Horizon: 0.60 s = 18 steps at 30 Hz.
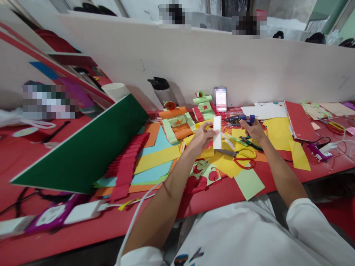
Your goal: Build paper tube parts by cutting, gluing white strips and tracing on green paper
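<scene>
My left hand point(203, 137) is closed on a narrow white strip point(217, 135), which stands upright; I cannot tell whether it is folded paper or a thin box. In my right hand point(255, 130) is a blue glue gun point(237, 119), its nozzle pointing left toward the strip. Just below lie scissors with yellow and red handles point(245, 154) and a dark-handled cutting tool point(252, 144). Yellow paper sheets point(225, 164) spread beneath them. Behind my left hand sit a paper figure in orange and green point(177, 122) and a green one with a red star point(204, 106).
A large green board point(83, 147) leans at left beside pleated red paper point(124, 166). A bottle point(162, 90) and a lit phone point(221, 99) stand by the white partition point(194, 55). Purple power strips point(320, 152) and a white cable point(133, 225) lie near the table's front.
</scene>
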### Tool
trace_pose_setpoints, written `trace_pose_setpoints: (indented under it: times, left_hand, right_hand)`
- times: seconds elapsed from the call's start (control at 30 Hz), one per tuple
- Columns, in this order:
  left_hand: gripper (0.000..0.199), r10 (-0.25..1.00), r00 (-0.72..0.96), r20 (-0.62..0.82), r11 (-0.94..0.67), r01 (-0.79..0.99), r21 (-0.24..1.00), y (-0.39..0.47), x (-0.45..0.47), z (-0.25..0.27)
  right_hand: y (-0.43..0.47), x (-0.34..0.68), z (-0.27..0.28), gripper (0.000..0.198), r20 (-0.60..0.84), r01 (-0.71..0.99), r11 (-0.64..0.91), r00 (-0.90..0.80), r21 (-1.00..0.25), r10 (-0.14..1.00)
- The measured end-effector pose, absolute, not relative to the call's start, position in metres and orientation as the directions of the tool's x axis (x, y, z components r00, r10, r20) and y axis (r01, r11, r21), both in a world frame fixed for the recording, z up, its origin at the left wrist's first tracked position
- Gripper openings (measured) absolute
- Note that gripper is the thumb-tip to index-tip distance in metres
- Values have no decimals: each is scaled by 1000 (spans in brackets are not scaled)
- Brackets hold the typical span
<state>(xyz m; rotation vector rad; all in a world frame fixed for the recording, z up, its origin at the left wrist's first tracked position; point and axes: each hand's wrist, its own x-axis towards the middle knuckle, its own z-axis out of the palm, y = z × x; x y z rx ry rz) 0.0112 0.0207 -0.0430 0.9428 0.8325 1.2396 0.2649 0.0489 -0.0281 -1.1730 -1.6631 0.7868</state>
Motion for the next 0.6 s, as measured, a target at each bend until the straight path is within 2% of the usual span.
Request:
trace_pose_setpoints:
  times: [0.23, 0.43, 0.6]
  left_hand:
    - [67, 990, 142, -18, 72, -384, 920, 21, 12, -42]
    - [69, 996, 87, -27, 61, -414, 908, 22, 11, -41]
    - [65, 999, 36, -25, 38, -452, 891, 26, 9, -41]
  right_hand:
    - [50, 266, -29, 53, 301, 373, 333, -142, -866, 943]
    - [46, 269, -23, 52, 216, 336, 302, -269, -892, 939]
    - [43, 272, -19, 54, 179, 278, 259, -282, -925, 942]
